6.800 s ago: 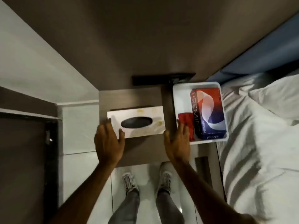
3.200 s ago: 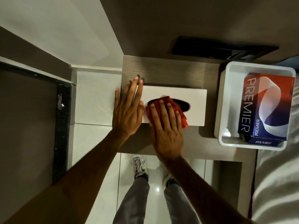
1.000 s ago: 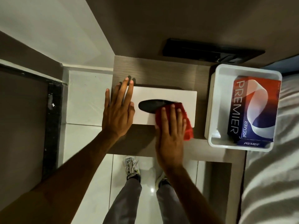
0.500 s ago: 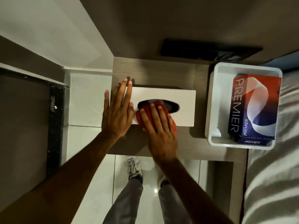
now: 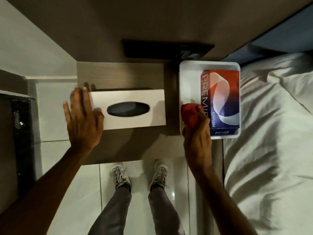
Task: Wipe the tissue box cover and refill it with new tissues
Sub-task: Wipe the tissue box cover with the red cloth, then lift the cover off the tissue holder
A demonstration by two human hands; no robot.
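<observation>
White and rectangular, the glossy tissue box cover lies flat on the brown wood-grain bedside table, its long side running left to right and its dark oval slot facing up; nothing shows through the slot. The person's left hand rests on the left end of that cover, palm down and fingers spread wide and straight, the thumb lying on the top face just left of the slot and the other fingers reaching past the far left corner; it grips nothing, only lies flat against the cover. To the right of the cover, apart from it, stands a white rectangular plastic tray on the same table; inside it, against its right wall, lies a red, blue and white tissue pack printed PREMIER. The right hand sits over the near left part of the tray, well clear of the cover; its fingers are curled tight around a crumpled red cloth, which bulges out above the knuckles, just left of the tissue pack; whether the cloth touches the tray floor cannot be told. Right of the tray spreads rumpled white bedding; below the table edge, on pale glossy floor tiles, stand the person's grey trousers and pale trainers.
</observation>
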